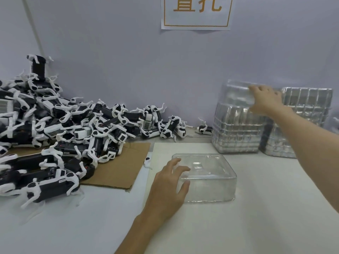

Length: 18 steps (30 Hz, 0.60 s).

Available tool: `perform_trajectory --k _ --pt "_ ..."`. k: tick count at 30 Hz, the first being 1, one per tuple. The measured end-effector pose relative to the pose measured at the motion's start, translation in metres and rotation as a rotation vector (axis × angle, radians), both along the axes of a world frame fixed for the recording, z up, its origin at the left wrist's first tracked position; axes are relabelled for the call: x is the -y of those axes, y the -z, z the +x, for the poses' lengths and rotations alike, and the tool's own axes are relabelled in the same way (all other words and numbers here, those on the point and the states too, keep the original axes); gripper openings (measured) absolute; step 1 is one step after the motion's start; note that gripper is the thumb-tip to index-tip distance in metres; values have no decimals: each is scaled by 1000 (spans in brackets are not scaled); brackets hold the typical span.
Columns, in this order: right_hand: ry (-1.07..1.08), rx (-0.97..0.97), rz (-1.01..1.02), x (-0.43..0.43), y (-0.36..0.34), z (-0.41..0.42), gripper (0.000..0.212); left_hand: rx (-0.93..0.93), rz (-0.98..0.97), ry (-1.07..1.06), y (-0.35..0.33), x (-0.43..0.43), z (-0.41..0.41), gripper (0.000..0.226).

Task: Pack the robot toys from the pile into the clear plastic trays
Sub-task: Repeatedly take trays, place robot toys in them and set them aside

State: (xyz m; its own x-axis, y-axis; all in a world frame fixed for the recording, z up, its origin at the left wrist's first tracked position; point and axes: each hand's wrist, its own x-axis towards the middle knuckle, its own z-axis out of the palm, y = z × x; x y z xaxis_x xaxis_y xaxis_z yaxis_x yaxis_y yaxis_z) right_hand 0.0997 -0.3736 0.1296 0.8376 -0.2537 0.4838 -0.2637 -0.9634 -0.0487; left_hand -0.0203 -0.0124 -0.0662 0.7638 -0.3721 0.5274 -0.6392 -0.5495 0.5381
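A big pile of black-and-white robot dog toys (55,125) covers the left of the white table and runs along the back wall. One clear plastic tray (211,180) lies upside down in the middle of the table. My left hand (170,186) grips its left edge, thumb on the side wall and fingers over the top. At the back right stands a stack of clear trays (236,132). My right hand (266,101) reaches to the top of that stack and holds the topmost tray (236,92), which is lifted and tilted.
A flat brown cardboard sheet (121,169) lies under the pile's front edge. A second stack of clear trays (308,114) stands at the far right. A loose white toy part (147,161) lies beside the cardboard. A paper sign (196,13) hangs on the wall.
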Motion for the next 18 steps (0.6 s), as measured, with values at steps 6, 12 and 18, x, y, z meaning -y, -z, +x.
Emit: perform_trajectory --k 6,12,18 --pt "34 81 244 3 6 9 46 -61 -57 26 1 0 1 17" --pt "-9 27 121 4 -5 8 52 -73 -61 38 2 2 0 19" --pt "20 214 36 -19 -2 -3 47 -41 -20 -41 2 3 0 38"
